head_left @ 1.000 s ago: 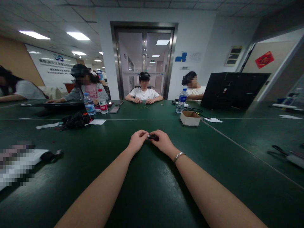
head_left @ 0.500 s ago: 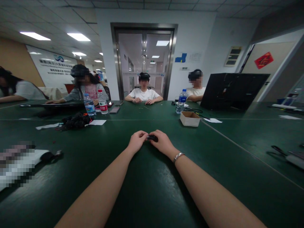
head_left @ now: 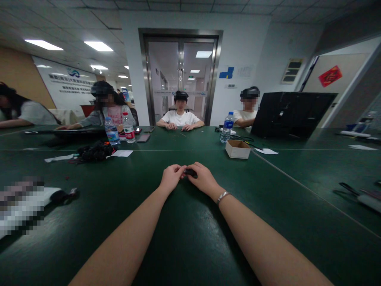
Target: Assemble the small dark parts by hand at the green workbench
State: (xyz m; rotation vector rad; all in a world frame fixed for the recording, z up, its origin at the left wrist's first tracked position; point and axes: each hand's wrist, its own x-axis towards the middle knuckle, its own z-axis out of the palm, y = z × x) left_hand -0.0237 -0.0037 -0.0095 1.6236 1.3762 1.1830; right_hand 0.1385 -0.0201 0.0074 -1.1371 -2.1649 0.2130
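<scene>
A small dark object [head_left: 191, 172] is held between my two hands above the green table [head_left: 190, 222], near the middle of the view. My right hand [head_left: 203, 177] has its thumb and fingers closed round the object, with a silver bracelet at the wrist. At the object's left end, the fingertips of my left hand [head_left: 173, 176] are pinched together. My fingers partly cover the object, so its exact shape cannot be made out.
Beyond my hands are an open cardboard box [head_left: 238, 150], a blue-capped bottle [head_left: 227, 128], two bottles at the left and a black cable bundle [head_left: 97, 151]. A large black monitor [head_left: 293, 115] stands at the right. Several people sit around the table.
My hands have barely moved, with the left fingertips shifting slightly on the dark object's end. Across the table, the head of the person beside the monitor has shifted to the right.
</scene>
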